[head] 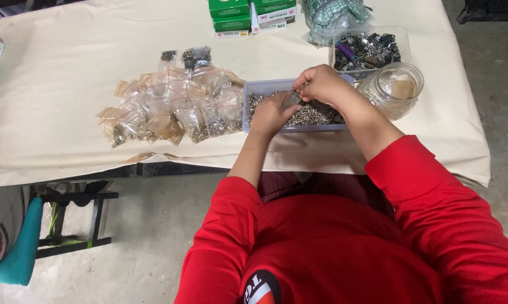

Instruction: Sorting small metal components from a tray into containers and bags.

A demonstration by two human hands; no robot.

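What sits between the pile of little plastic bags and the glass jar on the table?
In the head view, a grey tray of small metal pieces lies between the filled bags and the jar, with the left hand and right hand over it.

Green boxes (229, 14), a glass jar (393, 89) and filled plastic bags (172, 110) lie about.

Both hands, the left hand (272, 114) and right hand (319, 83), met over a grey tray (254, 89) of small metal parts (313, 117) (the pinched item too small to tell).
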